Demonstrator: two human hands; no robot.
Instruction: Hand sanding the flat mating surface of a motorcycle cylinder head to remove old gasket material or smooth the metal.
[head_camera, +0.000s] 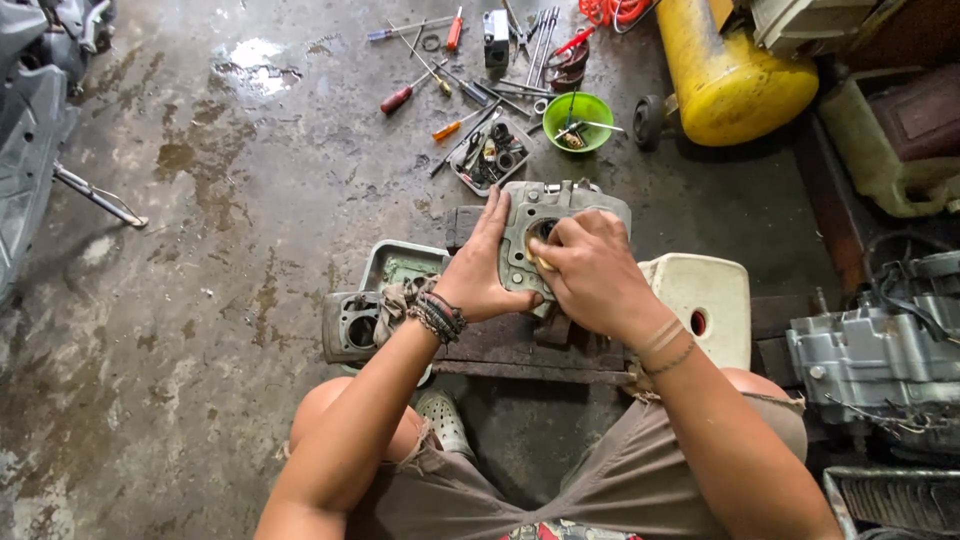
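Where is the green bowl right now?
In the head view, the green bowl sits on the floor at upper centre, between the yellow tank and the small parts tray.
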